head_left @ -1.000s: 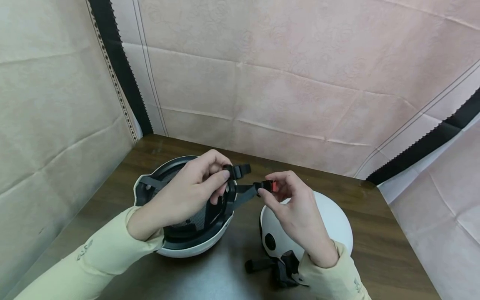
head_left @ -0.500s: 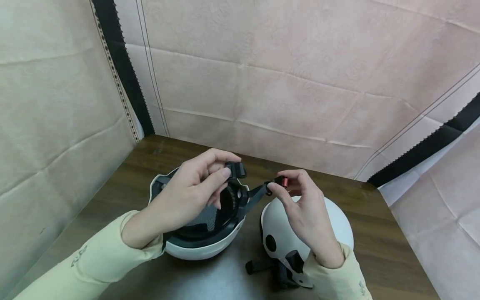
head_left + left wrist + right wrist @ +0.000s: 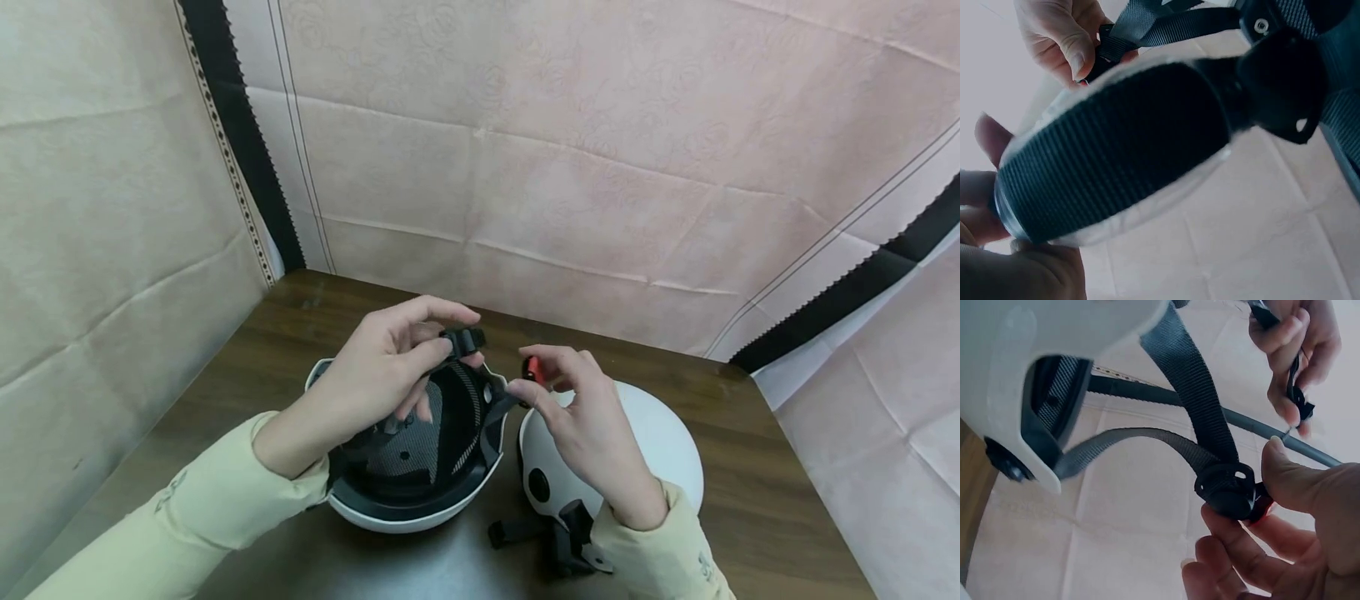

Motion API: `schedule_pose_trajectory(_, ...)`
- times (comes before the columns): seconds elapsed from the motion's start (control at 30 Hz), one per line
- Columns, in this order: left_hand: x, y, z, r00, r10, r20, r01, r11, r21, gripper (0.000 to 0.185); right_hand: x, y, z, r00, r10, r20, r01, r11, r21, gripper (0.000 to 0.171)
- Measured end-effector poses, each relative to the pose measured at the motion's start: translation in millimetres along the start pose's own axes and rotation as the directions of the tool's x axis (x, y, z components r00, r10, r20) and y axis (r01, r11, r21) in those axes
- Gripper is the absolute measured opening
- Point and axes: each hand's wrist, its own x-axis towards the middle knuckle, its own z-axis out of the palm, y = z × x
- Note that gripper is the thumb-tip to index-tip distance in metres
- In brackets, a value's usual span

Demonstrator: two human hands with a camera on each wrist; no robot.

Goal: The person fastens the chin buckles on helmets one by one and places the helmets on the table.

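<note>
A white helmet [image 3: 405, 521] lies upturned on the brown table, its black padded inside facing up. My left hand [image 3: 444, 346] pinches the black clip half of the chin strap [image 3: 467, 339] above the helmet's far rim. My right hand [image 3: 525, 380] pinches the other buckle half [image 3: 532, 367], black with a red tab, just right of it; a short gap separates the two halves. In the right wrist view my fingers [image 3: 1310, 512] hold that buckle [image 3: 1230, 489] at the end of grey webbing [image 3: 1188, 381]. The left wrist view is filled by a black strap pad [image 3: 1116, 156].
A second white helmet [image 3: 652, 442] sits dome-up at the right, under my right wrist, with its black strap and buckle [image 3: 536, 533] trailing toward the front edge. Pink cloth walls [image 3: 570, 167] close the table [image 3: 247, 333] at back and left.
My right hand has drawn the red-tabbed buckle left and the strap has slackened, so the two halves are closer. The upturned helmet has shifted right, toward the other helmet.
</note>
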Motion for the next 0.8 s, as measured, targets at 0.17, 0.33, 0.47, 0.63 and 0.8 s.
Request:
schedule_pose_trajectory(0.17,1.7,-4.3,-2.7,1.000,-0.031,-0.004,0.031,0.999,-0.027,0.031,2,0,7,1.000,0.002,0.019,-0.002,1.000,0.012,0.039)
schedule_pose_trajectory(0.33,2.5,-6.1,-1.9,0.997,-0.067,0.023,0.068,0.998,-0.014,0.026,5,0,10,0.999,-0.001,0.032,0.000,1.000,0.030,0.033)
schedule_pose_trajectory(0.47,5.2,-8.4,0.9,0.997,-0.077,0.032,0.076,0.997,0.032,0.025,5,2,13,0.997,-0.058,0.042,0.056,0.998,0.036,0.034)
schedule_pose_trajectory(0.63,6.9,-9.9,3.2,0.995,-0.084,0.048,0.083,0.996,0.025,0.025,5,3,15,0.992,-0.116,0.055,0.115,0.993,0.028,0.038)
schedule_pose_trajectory(0.8,8.2,-11.9,4.1,0.991,-0.102,0.082,0.102,0.995,0.007,0.027,5,2,16,0.990,-0.133,0.051,0.130,0.990,0.057,0.041)
